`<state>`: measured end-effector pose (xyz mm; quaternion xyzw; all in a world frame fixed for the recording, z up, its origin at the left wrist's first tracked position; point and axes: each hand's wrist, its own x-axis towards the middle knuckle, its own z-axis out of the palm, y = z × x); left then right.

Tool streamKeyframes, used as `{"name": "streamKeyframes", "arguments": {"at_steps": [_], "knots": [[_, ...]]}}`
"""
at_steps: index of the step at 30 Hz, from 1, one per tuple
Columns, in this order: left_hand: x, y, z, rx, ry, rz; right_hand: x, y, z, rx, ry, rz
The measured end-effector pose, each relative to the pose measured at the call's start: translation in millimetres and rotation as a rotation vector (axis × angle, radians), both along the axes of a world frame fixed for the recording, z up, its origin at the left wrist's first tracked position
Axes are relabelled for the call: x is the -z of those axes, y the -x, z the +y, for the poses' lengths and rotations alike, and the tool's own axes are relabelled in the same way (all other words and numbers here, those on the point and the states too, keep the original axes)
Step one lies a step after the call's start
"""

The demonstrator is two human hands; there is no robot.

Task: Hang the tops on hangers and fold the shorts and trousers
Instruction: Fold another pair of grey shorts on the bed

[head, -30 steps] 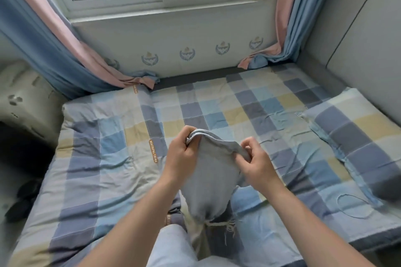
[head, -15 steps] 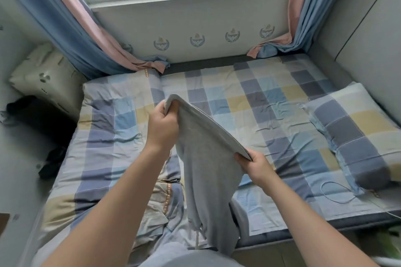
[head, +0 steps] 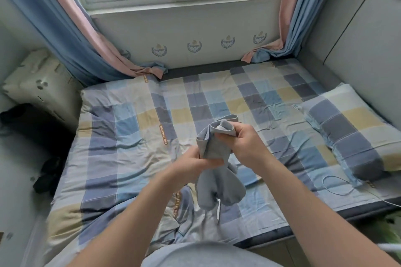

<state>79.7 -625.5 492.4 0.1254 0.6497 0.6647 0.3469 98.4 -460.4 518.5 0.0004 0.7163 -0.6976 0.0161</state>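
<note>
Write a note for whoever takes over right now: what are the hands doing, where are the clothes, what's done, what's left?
Left hand: grips the light grey soft cloth garment round its bunched middle.
Right hand: pinches the garment's upper edge.
The garment hangs in the air above the blue, grey and yellow checked bed cover.
Done: nothing folded or hung is in view, and no hangers show.
Left: probably lay this garment flat and fold it, then do the other clothes.
</note>
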Motion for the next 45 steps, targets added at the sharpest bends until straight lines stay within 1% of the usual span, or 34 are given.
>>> {"name": "streamKeyframes", "arguments": {"at_steps": [1,3,4,5,7,8,10,12,14,15,16,18,19,21,23,26,30,32,34,36,38,40,42,43,45], "knots": [[2.7,0.6,-4.3,-0.001,0.079,0.092,-2.8,0.8,-6.9,0.006,-0.007,0.017],[8.9,6.7,-14.4,-0.099,0.281,0.299,-7.5,1.8,-20.9,0.025,0.011,0.057],[11.8,10.3,-21.0,-0.162,0.35,0.372,-8.4,1.5,-27.4,0.035,0.037,0.075],[13.0,12.7,-28.6,-0.204,0.362,0.404,-6.9,1.0,-32.6,0.049,0.065,0.08],[9.4,17.8,-44.3,-0.244,0.266,0.376,2.4,-0.2,-39.5,0.089,0.076,0.054],[5.5,20.4,-52.2,-0.274,0.213,0.351,9.9,-1.6,-40.8,0.108,0.048,0.016],[-3.4,26.7,-67.1,-0.36,0.122,0.32,29.4,-5.9,-43.8,0.11,-0.055,-0.12],[-11.8,34.3,-79.7,-0.398,0.02,0.283,47.9,-13.3,-54.9,0.03,-0.135,-0.252],[-19.5,39.7,-89.4,-0.378,-0.066,0.245,65.0,-20.3,-71.5,-0.079,-0.106,-0.356],[-23.0,40.9,-93.5,-0.371,-0.094,0.225,74.9,-22.9,-80.3,-0.123,-0.105,-0.396],[-25.0,42.2,-97.1,-0.382,-0.104,0.206,85.4,-24.4,-88.5,-0.147,-0.156,-0.424],[-24.7,48.1,-105.3,-0.437,-0.089,0.178,101.9,-24.8,-101.1,-0.144,-0.299,-0.461],[-23.2,52.2,-110.8,-0.478,-0.082,0.158,107.1,-24.4,-105.5,-0.119,-0.339,-0.47],[-16.2,60.0,-124.2,-0.538,-0.099,0.1,110.9,-21.8,-111.1,-0.05,-0.331,-0.465],[-3.3,63.8,-137.9,-0.5,-0.095,0.081,104.1,-18.6,-115.0,0.003,-0.24,-0.453],[21.2,56.9,-152.7,-0.335,0.059,0.109,81.5,-11.7,-120.7,0.064,-0.129,-0.375],[55.7,35.4,-159.7,-0.151,0.243,-0.001,49.8,1.2,-123.3,0.101,-0.023,-0.269],[68.1,23.6,-159.7,-0.047,0.238,0.027,38.0,7.5,-122.7,0.106,0.025,-0.242],[74.6,15.1,-156.5,0.029,0.225,0.102,27.4,12.4,-121.8,0.112,0.025,-0.211],[78.2,11.4,-151.4,0.004,0.256,0.211,22.3,14.3,-120.7,0.119,0.015,-0.201],[78.0,13.0,-148.0,-0.075,0.306,0.313,22.4,15.0,-119.2,0.147,0.045,-0.213],[76.3,15.4,-147.1,-0.125,0.332,0.364,24.4,13.4,-117.9,0.179,0.074,-0.198],[74.1,16.8,-148.5,-0.195,0.301,0.327,25.6,9.1,-116.7,0.174,0.025,-0.138],[72.3,17.3,-149.3,-0.246,0.272,0.29,27.3,5.3,-115.6,0.149,-0.04,-0.117],[66.5,20.6,-151.3,-0.338,0.209,0.207,32.2,-4.7,-112.7,0.049,-0.234,-0.096]]}}
